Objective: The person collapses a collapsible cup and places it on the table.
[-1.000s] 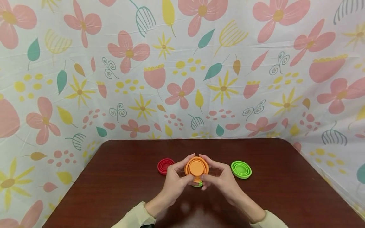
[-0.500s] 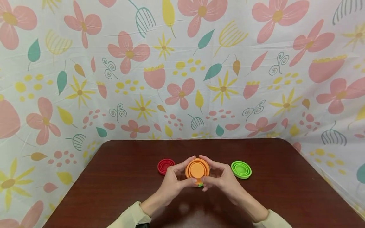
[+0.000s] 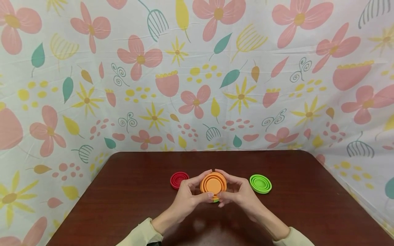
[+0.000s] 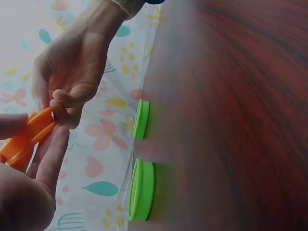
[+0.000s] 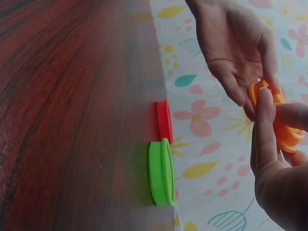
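Up off the table, both hands hold an orange collapsible cup (image 3: 213, 185) with concentric rings, its round flat middle facing the head camera. My left hand (image 3: 188, 198) pinches its left side, thumb at the lower front and fingers behind the rim. My right hand (image 3: 241, 195) grips the right side in the same way, and the two thumbs nearly meet below the middle. In the left wrist view the orange cup (image 4: 30, 134) appears edge-on between the fingers. The right wrist view has its ridged side (image 5: 284, 122) between both hands' fingertips.
A red collapsed cup (image 3: 179, 180) lies on the dark wooden table (image 3: 123, 205), left of the hands. One green collapsed cup (image 3: 260, 183) lies to the right. Another green cup (image 5: 161, 173) sits behind the orange one, mostly hidden in the head view. A flowered cloth (image 3: 197, 75) hangs behind.
The orange cup has come down slightly and tilted, so its rings face the head camera more evenly. The left thumb has slid toward the middle. The cups on the table have not moved.
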### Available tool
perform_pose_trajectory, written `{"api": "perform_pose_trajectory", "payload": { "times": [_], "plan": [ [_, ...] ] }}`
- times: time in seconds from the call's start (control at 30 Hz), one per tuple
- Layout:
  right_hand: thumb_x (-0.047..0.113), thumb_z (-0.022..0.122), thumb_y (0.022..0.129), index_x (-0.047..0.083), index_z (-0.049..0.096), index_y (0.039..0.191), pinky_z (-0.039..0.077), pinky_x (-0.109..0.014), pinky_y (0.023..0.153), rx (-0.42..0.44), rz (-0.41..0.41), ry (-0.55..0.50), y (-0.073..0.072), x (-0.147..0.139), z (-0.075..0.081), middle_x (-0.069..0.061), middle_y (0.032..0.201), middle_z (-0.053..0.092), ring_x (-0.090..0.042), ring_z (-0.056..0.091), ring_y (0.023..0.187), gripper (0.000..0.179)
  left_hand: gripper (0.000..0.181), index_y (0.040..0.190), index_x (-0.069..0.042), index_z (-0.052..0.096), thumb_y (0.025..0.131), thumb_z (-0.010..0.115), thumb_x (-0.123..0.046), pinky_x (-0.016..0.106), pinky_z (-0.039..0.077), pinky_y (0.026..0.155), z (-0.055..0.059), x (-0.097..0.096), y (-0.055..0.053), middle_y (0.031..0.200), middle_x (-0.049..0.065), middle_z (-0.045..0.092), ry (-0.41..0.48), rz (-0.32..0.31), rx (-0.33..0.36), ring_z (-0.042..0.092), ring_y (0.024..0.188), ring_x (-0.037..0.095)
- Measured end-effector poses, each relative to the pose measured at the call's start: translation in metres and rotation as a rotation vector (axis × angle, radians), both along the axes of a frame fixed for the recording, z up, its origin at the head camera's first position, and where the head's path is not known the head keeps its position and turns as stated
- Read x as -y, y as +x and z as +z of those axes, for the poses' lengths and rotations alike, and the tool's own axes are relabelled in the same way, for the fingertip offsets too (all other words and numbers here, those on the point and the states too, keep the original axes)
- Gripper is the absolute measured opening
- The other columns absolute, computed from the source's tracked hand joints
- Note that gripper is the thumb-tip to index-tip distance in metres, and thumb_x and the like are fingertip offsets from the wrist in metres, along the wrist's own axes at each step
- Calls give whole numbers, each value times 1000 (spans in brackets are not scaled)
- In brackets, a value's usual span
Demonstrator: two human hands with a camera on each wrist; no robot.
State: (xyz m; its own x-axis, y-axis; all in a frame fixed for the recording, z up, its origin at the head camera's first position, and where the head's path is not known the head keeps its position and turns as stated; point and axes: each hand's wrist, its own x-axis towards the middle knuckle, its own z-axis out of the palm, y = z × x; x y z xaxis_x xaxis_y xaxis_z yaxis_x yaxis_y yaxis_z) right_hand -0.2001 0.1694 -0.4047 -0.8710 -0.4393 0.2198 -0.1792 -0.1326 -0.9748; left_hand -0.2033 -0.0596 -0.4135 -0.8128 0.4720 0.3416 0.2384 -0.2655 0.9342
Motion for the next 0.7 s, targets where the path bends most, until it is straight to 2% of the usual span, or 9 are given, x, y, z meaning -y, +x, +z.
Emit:
{"api": "perform_pose_trajectory", "payload": {
  "times": [0.13,0.33,0.7],
  "plan": [
    [-3,76,92,-2,44,158,66,-47,69,4,5,3,0,0,0,-22,126,68,-29,73,87,73,68,155,-2,50,93,75,7,46,64,83,0,0,0,139,21,63,-4,5,-2,68,111,27],
    [-5,75,92,-4,44,157,66,-49,70,0,26,-8,-1,-1,-2,-22,122,69,-35,74,87,71,68,155,2,49,92,74,9,46,64,81,0,1,-1,141,23,62,-5,11,-2,69,109,27],
    [-3,76,92,0,48,156,66,-49,72,19,9,31,-2,-1,-1,-24,132,66,-31,74,95,70,68,155,2,49,92,74,10,46,64,82,-1,1,-2,140,24,62,5,18,-17,67,114,28]
  ]
}}
